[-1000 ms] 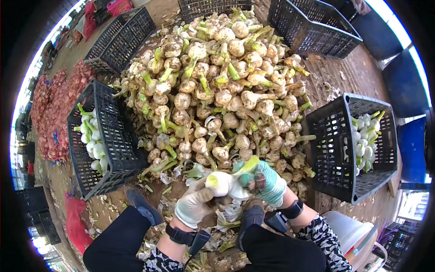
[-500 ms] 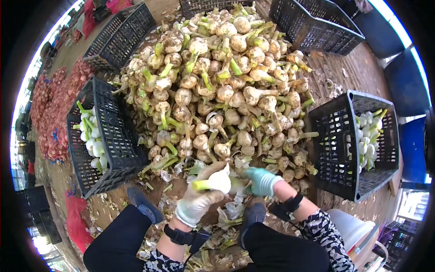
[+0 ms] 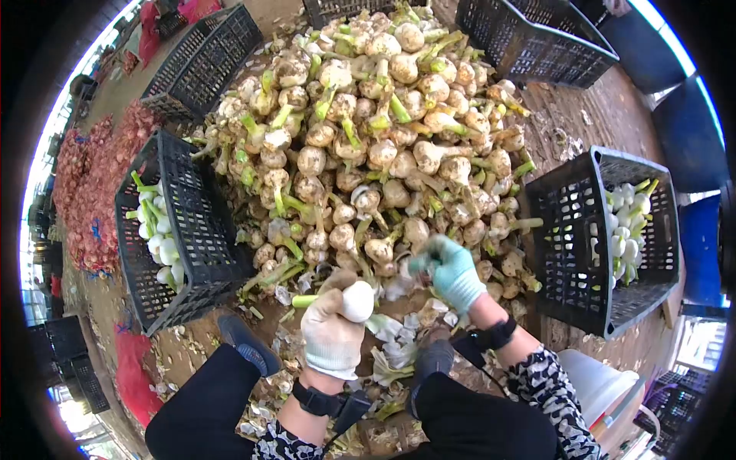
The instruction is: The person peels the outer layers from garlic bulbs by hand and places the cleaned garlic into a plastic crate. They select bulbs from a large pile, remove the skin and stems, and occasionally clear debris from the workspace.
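Now the bulb [image 3: 357,299] is clamped in the left hand [image 3: 331,337] alone. The right hand [image 3: 454,272] was moved to the pile [image 3: 368,153] at twelve o'clock, grip unclear.

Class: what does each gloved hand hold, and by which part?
The left hand holds a peeled garlic bulb around its body, green stem sticking out. The right hand is at the garlic pile; whether it grips anything cannot be told.
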The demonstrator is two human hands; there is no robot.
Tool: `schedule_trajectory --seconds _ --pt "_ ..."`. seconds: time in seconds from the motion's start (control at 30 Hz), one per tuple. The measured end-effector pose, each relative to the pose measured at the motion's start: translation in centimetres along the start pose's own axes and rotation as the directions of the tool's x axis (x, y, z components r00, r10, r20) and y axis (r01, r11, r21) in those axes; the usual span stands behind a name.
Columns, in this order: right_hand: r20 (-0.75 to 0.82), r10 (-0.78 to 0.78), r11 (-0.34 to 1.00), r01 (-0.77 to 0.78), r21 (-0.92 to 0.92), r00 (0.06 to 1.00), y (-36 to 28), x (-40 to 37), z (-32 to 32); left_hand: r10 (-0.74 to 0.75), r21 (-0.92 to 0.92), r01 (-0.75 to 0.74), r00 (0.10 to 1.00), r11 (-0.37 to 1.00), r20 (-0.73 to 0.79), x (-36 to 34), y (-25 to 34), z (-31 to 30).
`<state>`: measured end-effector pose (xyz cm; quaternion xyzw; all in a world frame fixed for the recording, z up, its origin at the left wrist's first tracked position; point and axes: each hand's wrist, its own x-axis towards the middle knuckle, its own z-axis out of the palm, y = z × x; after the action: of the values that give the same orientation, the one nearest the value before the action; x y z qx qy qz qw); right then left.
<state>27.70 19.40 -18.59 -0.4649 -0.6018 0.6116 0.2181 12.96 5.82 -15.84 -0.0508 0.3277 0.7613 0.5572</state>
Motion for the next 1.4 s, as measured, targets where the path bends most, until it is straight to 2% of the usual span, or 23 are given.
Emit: schedule_trajectory --seconds 0.1,0.13,0.17,0.3,0.33,0.37,0.43,0.5,0.6,0.63,0.7,0.73,0.77,0.83,0.9,0.93,0.97,1.0,1.03,1.1,1.17,1.23,1.4 --pt "0.548 0.093 0.979 0.024 -0.203 0.832 0.4 -1.8 0.5 -0.072 -0.087 0.057 0.979 0.995 -0.188 0.7 0.8 0.2" --pt "0.519 0.092 0.947 0.087 -0.31 0.85 -0.2 -2.0 0.5 -0.143 -0.185 0.106 0.969 0.977 -0.2 1.1 1.0 0.3" --pt "0.385 0.029 0.999 -0.015 -0.038 0.923 -0.3 -2.0 1.1 -0.174 -0.232 0.146 0.979 0.962 -0.104 1.6 0.7 -0.3" --pt "0.419 -0.338 0.927 0.374 -0.003 0.842 -2.5 -2.6 1.9 -0.267 -0.219 0.237 0.956 0.947 -0.121 1.7 0.3 -1.1" --pt "0.405 -0.302 0.939 0.343 -0.029 0.863 -1.7 -2.2 1.9 -0.289 -0.204 0.252 0.942 0.946 -0.173 1.6 0.4 -0.9" --pt "0.424 0.156 0.961 -0.236 0.145 0.892 -2.1 -1.9 1.6 -0.29 -0.205 0.254 0.942 0.945 -0.167 1.5 0.8 -0.5" --pt "0.282 -0.077 0.922 0.176 -0.345 0.956 4.8 0.1 0.6 -0.309 -0.279 0.254 0.934 0.926 -0.177 1.5 2.0 0.7" --pt "0.289 0.09 0.958 -0.162 0.235 0.953 2.0 -2.0 1.4 -0.198 -0.14 0.178 0.969 0.974 -0.15 1.7 2.3 0.4" --pt "0.325 -0.297 0.915 0.17 0.366 0.898 -1.3 -4.0 3.0 0.015 0.32 0.062 0.972 0.945 -0.233 0.9 -1.0 2.6" --pt "0.313 -0.495 0.856 0.517 0.015 0.81 -2.1 -3.6 2.9 -0.131 0.333 0.138 0.99 0.933 -0.043 0.2 -1.9 0.3" --pt "0.376 -0.025 0.97 -0.069 0.234 0.926 -2.4 -3.3 1.2 -0.069 0.369 0.021 0.991 0.929 0.116 -1.0 -1.6 4.0" --pt "0.253 0.093 0.921 -0.18 0.346 0.963 -1.0 -2.5 -0.3 -0.105 0.243 0.087 0.992 0.966 0.065 -1.2 -1.5 3.6" --pt "0.225 0.035 0.534 -0.208 0.82 0.974 -2.9 -3.4 -2.2 -0.016 0.234 -0.009 0.994 0.972 0.107 -0.8 -1.1 3.1" --pt "0.367 -0.581 -0.289 -0.606 0.741 0.726 1.5 -2.1 -7.8 -0.018 0.302 0.057 0.991 0.952 -0.13 0.3 1.2 1.9" --pt "0.01 -0.324 0.17 0.047 0.984 0.946 -3.7 -2.2 -6.0 -0.041 0.184 0.086 0.971 0.979 -0.237 1.8 1.0 -2.7" --pt "0.126 -0.168 0.468 -0.033 0.883 0.978 -1.0 -0.4 -5.0 -0.107 0.136 0.154 0.947 0.979 -0.302 1.9 0.8 -3.9" --pt "0.16 0.087 0.848 -0.158 0.506 0.983 -2.3 0.6 -2.6 -0.173 0.086 0.217 0.916 0.972 -0.363 2.2 0.8 -4.5" --pt "0.227 -0.105 0.993 0.088 0.082 0.968 2.8 2.4 0.3 -0.159 0.101 0.224 0.885 0.969 -0.437 2.1 0.4 -4.3" --pt "0.248 -0.422 0.636 0.48 -0.604 0.872 2.8 3.0 2.4 -0.153 0.103 0.221 0.879 0.97 -0.452 2.0 0.2 -4.5" --pt "0.323 -0.374 0.461 0.477 -0.748 0.869 3.8 4.2 5.6 -0.199 0.112 0.263 0.896 0.958 -0.397 2.0 -0.3 -5.4" --pt "0.327 -0.267 0.583 0.422 -0.695 0.907 4.7 5.2 5.6 -0.254 0.104 0.312 0.893 0.944 -0.371 2.2 -0.4 -5.0" --pt "0.174 -0.407 0.749 0.437 -0.498 0.897 3.1 3.4 4.8 -0.374 0.158 0.449 0.858 0.88 -0.353 1.8 -0.2 -3.0" --pt "0.307 -0.65 0.569 0.713 -0.409 0.695 -0.7 -2.2 4.3 -0.344 0.013 0.347 0.935 0.938 -0.086 0.2 -0.5 0.2"
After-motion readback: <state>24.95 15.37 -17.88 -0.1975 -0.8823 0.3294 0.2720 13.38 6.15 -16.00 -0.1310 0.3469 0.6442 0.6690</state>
